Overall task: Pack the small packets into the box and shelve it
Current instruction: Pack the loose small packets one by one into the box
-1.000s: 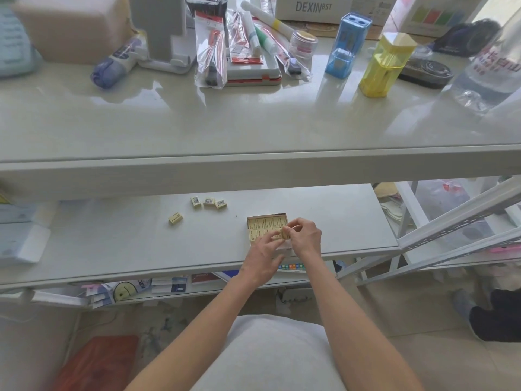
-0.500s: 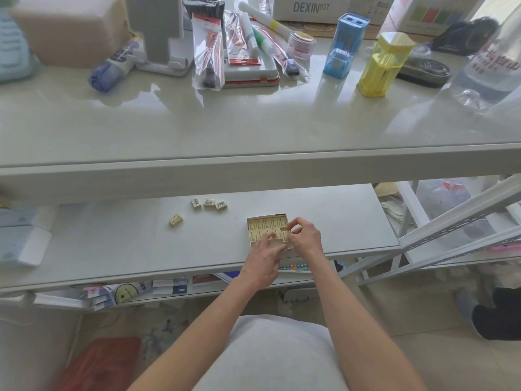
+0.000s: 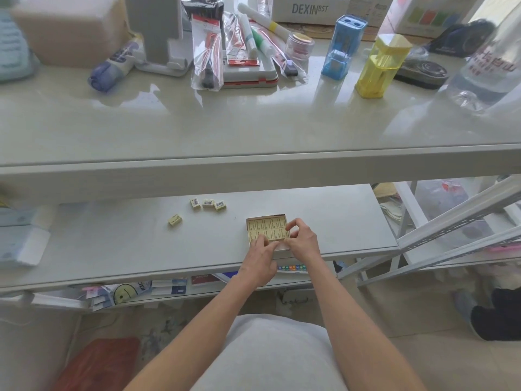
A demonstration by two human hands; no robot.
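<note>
Pale yellow packets [image 3: 267,229] line the thin cardboard box [image 3: 265,216] under our fingers. Our left hand [image 3: 259,253] presses flat on the near row. Our right hand [image 3: 303,241] curls at the right wall, and we cannot tell what it pinches. The packets look light and stiff. The box probably flexes, so we would lift it by both sides. It sits on the lower shelf [image 3: 112,244], with four loose packets [image 3: 208,203] apart to its left.

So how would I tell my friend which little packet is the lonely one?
Find the lower shelf under the glossy tabletop. Left of the open box, three packets sit in a row. The lonely packet lies apart, nearer you and further left.
</note>
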